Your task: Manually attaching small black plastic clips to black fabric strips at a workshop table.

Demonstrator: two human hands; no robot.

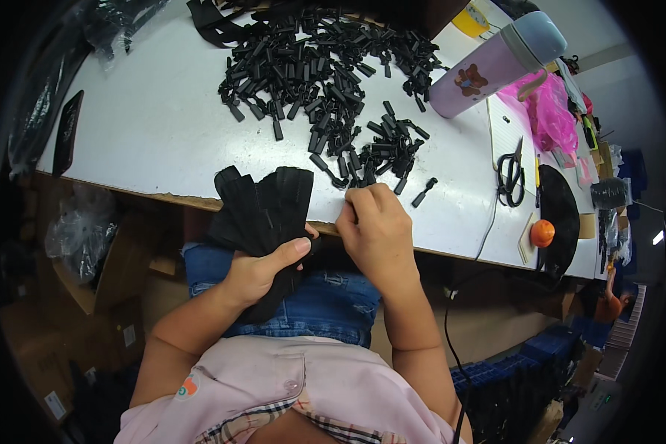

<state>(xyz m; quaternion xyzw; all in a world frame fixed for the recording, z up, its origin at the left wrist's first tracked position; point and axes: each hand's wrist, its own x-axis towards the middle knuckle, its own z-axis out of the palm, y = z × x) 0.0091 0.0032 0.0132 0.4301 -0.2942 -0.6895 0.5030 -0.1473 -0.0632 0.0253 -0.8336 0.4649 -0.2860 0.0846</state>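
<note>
My left hand [270, 263] is closed around a bundle of black fabric strips [263, 203], with the thumb pressed across them. The strips fan out over the table's front edge, and their lower ends hang over my lap. At the near end of a heap of small black zipper pulls [296, 66], my right hand [381, 229] has its fingers drawn together in a pinch. Its fingertips are partly hidden, so I cannot make out what is between them. A single zipper pull [425, 192] lies apart to the right of that hand.
The white table [155, 111] has a worn front edge. On the right stand a lilac bottle [473, 74], black scissors [510, 177], a small orange object [542, 233] and a pink plastic bag [547, 118]. A black phone-like slab [68, 133] lies left. A cable [488, 229] crosses the edge.
</note>
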